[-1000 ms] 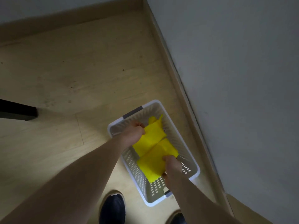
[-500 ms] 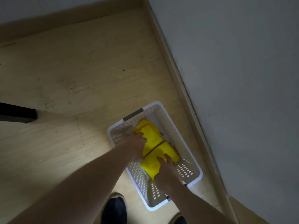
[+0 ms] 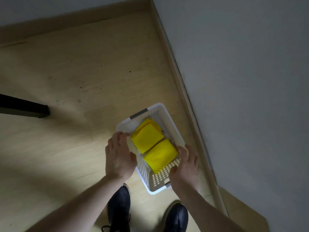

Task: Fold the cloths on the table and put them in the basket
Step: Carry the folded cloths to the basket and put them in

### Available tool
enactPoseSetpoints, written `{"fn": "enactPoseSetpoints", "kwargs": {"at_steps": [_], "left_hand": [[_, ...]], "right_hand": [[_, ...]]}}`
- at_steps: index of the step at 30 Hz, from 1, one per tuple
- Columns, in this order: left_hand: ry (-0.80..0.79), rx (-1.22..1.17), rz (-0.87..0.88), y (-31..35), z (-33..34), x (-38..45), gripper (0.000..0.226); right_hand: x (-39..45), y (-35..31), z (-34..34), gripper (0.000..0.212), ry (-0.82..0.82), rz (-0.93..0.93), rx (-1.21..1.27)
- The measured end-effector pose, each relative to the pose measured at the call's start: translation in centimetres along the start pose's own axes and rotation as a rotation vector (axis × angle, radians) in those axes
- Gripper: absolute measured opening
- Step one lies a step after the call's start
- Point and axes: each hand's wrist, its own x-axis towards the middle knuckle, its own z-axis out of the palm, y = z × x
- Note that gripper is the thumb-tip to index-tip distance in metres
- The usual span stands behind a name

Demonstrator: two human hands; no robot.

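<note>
A white perforated basket (image 3: 157, 179) stands on the wooden floor beside the wall. Two folded yellow cloths lie side by side inside it: one cloth (image 3: 147, 137) at the far end, the other cloth (image 3: 159, 155) nearer me. My left hand (image 3: 118, 155) hovers over the basket's left rim, fingers relaxed and spread, holding nothing. My right hand (image 3: 185, 168) is over the basket's right near corner, fingers also loose and empty. Neither hand touches a cloth.
A grey wall (image 3: 242, 81) with a wooden skirting board (image 3: 182, 86) runs along the right of the basket. A black table leg (image 3: 25, 108) stands at the left. My two dark shoes (image 3: 119, 206) stand on the floor just before the basket.
Both hands let go of the yellow cloths and drew back out of the basket to its sides. The cloths now lie flat and folded inside.
</note>
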Motion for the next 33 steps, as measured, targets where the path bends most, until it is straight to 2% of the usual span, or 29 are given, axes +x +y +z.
{"fn": "enactPoseSetpoints", "kwargs": {"at_steps": [1, 3, 5, 6, 8, 11, 14, 18, 22, 26, 30, 33], "left_hand": [[-0.033, -0.080, -0.192, -0.2, -0.4, -1.0, 0.067], [-0.305, -0.261, -0.524, -0.5, 0.0, -1.9, 0.062], [-0.642, -0.399, -0.659, -0.3, 0.0, -2.1, 0.048], [-0.737, -0.427, -0.668, 0.0, 0.0, -2.1, 0.043], [-0.724, -0.443, -0.663, 0.8, 0.2, -1.5, 0.047], [-0.579, -0.522, -0.638, 2.0, -1.6, 0.8, 0.061], [-0.522, -0.498, -0.563, 2.1, -4.2, 3.3, 0.055], [-0.658, -0.296, -0.450, 1.3, -8.0, 5.3, 0.062], [-0.761, -0.169, -0.344, 1.3, -11.1, 3.6, 0.058], [-0.769, -0.112, -0.335, 2.6, -14.6, -0.6, 0.064], [-0.708, -0.161, -0.355, 5.5, -21.7, -6.5, 0.062], [-0.615, -0.207, -0.378, 7.5, -27.6, -11.2, 0.055]], "right_hand": [[-0.3, 0.0, -1.0, 0.086, -0.013, 0.095, 0.047], [-0.2, 0.3, -1.8, 0.092, -0.098, 0.310, 0.210], [0.2, 0.2, -2.2, 0.091, -0.177, 0.426, 0.318], [0.4, 0.2, -2.2, 0.089, -0.196, 0.453, 0.335], [0.6, -0.3, -2.2, 0.085, -0.220, 0.479, 0.332], [1.5, -2.4, -1.8, 0.083, -0.249, 0.473, 0.373], [3.5, -4.8, -0.8, 0.083, -0.238, 0.417, 0.451], [6.0, -7.4, -0.9, 0.072, -0.317, 0.397, 0.438], [4.2, -10.2, -4.4, 0.060, -0.300, 0.339, 0.369], [0.4, -11.4, -8.5, 0.048, -0.319, 0.142, 0.242], [-2.8, -10.3, -12.3, 0.078, -0.302, 0.124, 0.290], [-10.6, -15.0, -20.3, 0.076, -0.313, 0.058, 0.246]]}}
